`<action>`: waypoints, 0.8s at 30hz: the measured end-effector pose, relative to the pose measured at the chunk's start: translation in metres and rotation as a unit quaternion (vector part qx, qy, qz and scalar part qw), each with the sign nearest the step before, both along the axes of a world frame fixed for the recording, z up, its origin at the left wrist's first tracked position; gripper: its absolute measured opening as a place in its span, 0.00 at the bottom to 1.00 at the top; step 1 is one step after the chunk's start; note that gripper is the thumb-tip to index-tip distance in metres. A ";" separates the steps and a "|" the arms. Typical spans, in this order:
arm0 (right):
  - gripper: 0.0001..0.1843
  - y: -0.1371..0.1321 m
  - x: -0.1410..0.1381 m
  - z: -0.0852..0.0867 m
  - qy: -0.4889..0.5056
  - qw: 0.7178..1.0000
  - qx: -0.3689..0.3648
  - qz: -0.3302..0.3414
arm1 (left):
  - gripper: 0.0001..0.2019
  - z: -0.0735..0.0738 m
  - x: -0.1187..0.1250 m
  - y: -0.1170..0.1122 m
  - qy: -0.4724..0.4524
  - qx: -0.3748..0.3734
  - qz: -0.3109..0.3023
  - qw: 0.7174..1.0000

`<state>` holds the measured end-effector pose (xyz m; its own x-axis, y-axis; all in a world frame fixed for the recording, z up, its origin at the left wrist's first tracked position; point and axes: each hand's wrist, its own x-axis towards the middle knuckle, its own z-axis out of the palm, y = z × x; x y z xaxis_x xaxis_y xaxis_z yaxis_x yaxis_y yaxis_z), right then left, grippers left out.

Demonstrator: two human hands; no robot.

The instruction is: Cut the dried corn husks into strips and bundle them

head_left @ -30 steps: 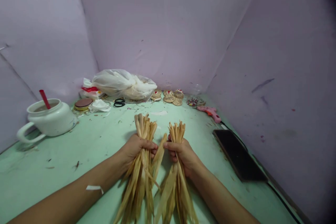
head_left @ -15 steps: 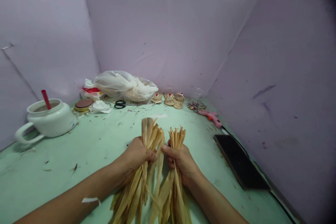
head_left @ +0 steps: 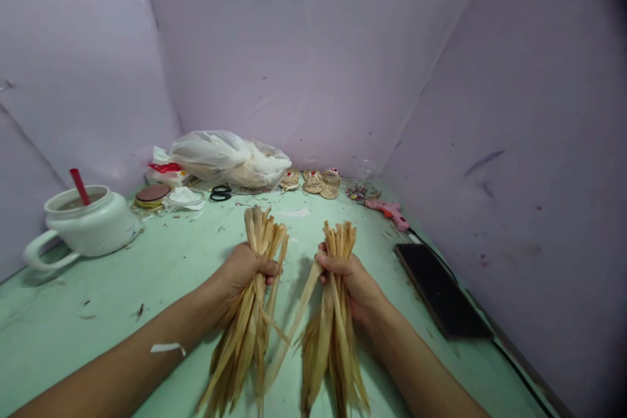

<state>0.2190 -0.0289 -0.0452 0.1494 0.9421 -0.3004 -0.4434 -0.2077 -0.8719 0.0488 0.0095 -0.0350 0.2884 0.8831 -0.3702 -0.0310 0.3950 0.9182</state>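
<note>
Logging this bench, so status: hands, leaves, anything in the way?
Left hand gripping dried-leaf bundle. Right hand gripping another bundle, long strip at thumb. Glue gun beyond, untouched.

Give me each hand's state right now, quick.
Left hand: closed around a bundle of straw-colored strips.
Right hand: closed around a second bundle, one separate strip at its thumb tip.

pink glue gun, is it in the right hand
No, the right hand grips a bundle of dried strips, while the pink glue gun lies on the green table.
</note>
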 end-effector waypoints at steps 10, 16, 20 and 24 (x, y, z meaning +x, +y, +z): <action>0.16 -0.004 -0.010 0.000 -0.093 0.993 0.045 -0.060 | 0.08 -0.003 0.011 -0.018 -0.055 -0.028 -0.090 0.994; 0.18 -0.005 -0.014 -0.005 -0.064 0.997 0.039 -0.030 | 0.10 -0.007 0.011 -0.015 -0.064 -0.016 -0.056 0.996; 0.17 -0.012 -0.024 -0.008 0.032 0.995 0.042 0.086 | 0.06 -0.005 0.012 -0.017 -0.044 0.013 -0.038 0.998; 0.15 -0.016 -0.026 -0.005 0.085 0.985 0.025 0.149 | 0.06 -0.003 0.013 -0.019 -0.062 0.012 -0.084 0.994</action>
<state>0.1928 -0.0450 -0.0506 -0.1836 0.9508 -0.2497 -0.5097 -0.3093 -0.8028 0.0620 -0.0097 -0.0379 0.4747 0.8266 -0.3023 -0.0794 0.3823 0.9206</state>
